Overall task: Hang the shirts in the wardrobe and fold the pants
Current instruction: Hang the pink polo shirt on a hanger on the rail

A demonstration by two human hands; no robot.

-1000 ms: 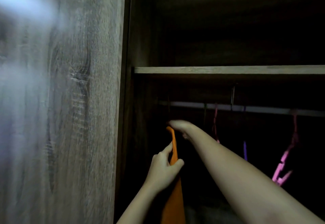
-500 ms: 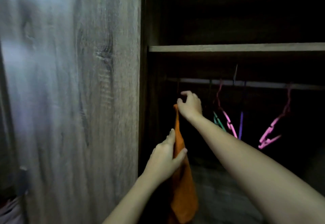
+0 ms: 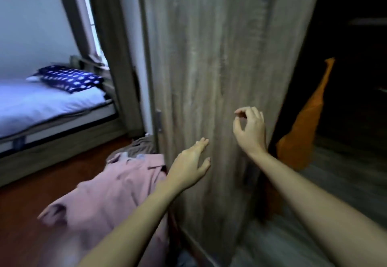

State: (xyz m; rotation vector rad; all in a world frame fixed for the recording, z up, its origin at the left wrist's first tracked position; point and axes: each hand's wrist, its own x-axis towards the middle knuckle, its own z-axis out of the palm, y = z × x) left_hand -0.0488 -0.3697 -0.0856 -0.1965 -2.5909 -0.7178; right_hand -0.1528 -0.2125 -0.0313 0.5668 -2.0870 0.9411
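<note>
Since the pink shirt [image 3: 109, 193] looks soft, its collar [image 3: 155, 165] should be taken; the left hand [image 3: 189, 162] and right hand [image 3: 250, 129] are held loose, empty.

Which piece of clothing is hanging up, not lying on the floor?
The orange garment, hanging in the dark space to the right of the wardrobe door. The pink shirt lies crumpled on the floor, left of that door.
</note>
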